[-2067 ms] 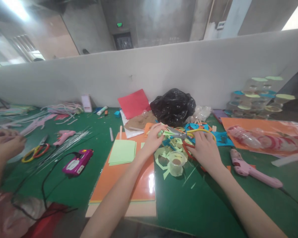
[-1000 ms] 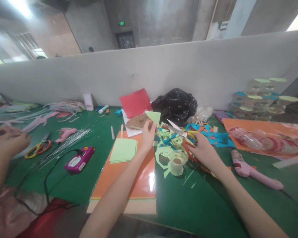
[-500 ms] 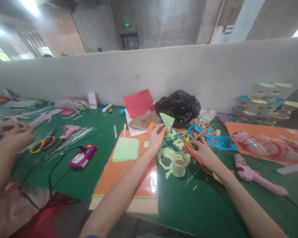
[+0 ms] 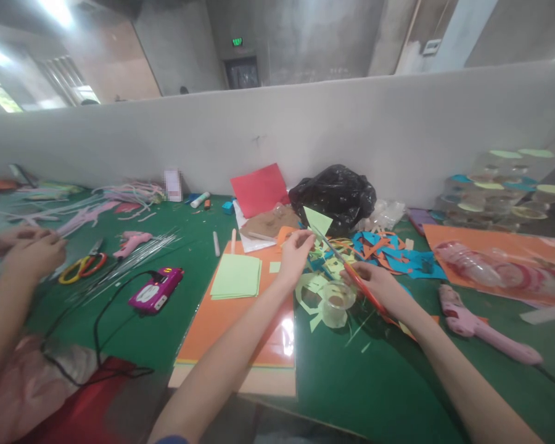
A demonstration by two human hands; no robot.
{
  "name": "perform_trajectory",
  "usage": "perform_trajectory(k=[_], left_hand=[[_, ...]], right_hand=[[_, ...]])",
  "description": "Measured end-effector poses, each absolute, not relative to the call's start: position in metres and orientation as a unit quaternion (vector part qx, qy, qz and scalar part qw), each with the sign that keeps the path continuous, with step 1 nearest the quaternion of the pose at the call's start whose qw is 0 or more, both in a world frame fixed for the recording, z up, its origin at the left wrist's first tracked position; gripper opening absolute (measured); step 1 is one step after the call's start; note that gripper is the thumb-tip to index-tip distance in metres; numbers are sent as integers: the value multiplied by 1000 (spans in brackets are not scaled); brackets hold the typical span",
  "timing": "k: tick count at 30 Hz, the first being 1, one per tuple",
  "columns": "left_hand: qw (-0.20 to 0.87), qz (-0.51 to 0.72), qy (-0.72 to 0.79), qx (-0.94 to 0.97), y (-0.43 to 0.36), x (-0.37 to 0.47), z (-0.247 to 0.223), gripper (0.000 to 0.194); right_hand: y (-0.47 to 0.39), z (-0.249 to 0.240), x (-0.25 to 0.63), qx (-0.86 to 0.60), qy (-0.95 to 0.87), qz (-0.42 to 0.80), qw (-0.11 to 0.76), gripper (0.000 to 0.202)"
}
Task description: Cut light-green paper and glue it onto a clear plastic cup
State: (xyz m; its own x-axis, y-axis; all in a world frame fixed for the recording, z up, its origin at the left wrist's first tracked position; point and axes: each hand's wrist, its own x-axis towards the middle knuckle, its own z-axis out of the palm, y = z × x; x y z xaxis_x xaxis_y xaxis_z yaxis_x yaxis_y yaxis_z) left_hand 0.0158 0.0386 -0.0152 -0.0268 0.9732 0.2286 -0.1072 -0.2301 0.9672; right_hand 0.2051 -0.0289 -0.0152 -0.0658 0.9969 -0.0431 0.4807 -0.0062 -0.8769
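Note:
My left hand [image 4: 298,251] pinches a light green piece of paper [image 4: 318,220], which stands up above the fingertips. My right hand [image 4: 374,282] is wrapped round the orange handles of a pair of scissors [image 4: 357,279]. Their blades point up and left, with the tips at the green paper by my left fingers. Just below the scissors stands a small clear plastic cup [image 4: 337,305] among green paper offcuts [image 4: 309,288]. Under my left forearm lie a stack of light green paper squares [image 4: 235,276] and orange sheets [image 4: 254,333].
A black plastic bag [image 4: 333,194] sits behind the blue and orange scraps [image 4: 388,250]. A pink glue gun [image 4: 483,333] lies at right, near stacked clear cups [image 4: 494,197]. At left are another person's hands [image 4: 34,250], yellow-and-orange scissors [image 4: 83,266] and a purple box [image 4: 157,291] with a black cable.
The scissors' handles have come closer together and the blades look more closed at the green paper. The paper has tilted slightly; the whole view has shifted a little.

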Motion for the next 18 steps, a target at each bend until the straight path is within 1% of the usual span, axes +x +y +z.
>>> perform_trajectory(k=[8,13,18], left_hand=[[465,580,418,522,39,16,-18,17],[455,576,418,535,41,13,-16,13],[458,559,411,555,40,12,-13,9]], right_hand=[[-27,-19,207,-601,-619,404,303,55],[-28,-23,210,-588,-634,392,314,49],[-30,-24,211,-571,-671,363,304,44]])
